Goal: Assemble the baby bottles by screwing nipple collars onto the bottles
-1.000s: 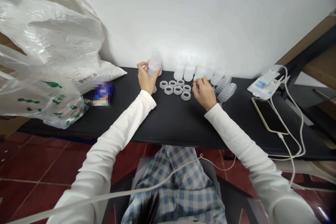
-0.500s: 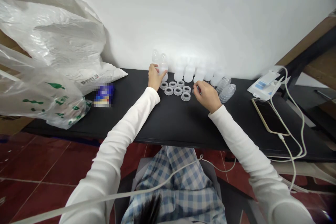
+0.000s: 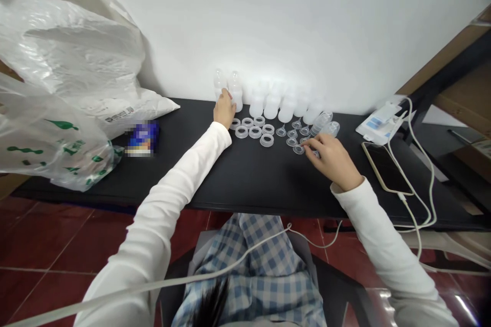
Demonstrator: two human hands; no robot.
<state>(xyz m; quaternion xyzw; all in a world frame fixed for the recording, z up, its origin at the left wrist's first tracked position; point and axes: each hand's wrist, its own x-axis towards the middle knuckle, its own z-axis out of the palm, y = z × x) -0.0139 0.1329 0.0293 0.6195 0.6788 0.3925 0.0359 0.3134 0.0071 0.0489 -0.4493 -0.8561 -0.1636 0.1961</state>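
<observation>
Two clear-capped baby bottles (image 3: 235, 84) stand side by side against the wall. My left hand (image 3: 224, 110) is closed around the lower part of one; its fingers reach between the two, so which bottle it grips is partly hidden. To the right, my right hand (image 3: 333, 159) pinches the edge of a clear bottle nipple (image 3: 298, 149) at the front of a group of several nipples (image 3: 281, 132). Between my hands lie several translucent collar rings (image 3: 255, 132). Behind them stands a row of milky bottles without caps (image 3: 271, 106).
Nested clear caps (image 3: 330, 128) lie behind my right hand. A phone (image 3: 387, 168) with a cable (image 3: 416, 237) and a white-and-blue package (image 3: 379, 122) sit at the right. Plastic bags (image 3: 69, 82) and a blue packet (image 3: 142, 139) occupy the left of the black table (image 3: 245, 184).
My right hand has moved right and nearer to me, uncovering the nipples. My left hand's thumb has drawn in from across the front of the right capped bottle, and the two capped bottles stand farther apart.
</observation>
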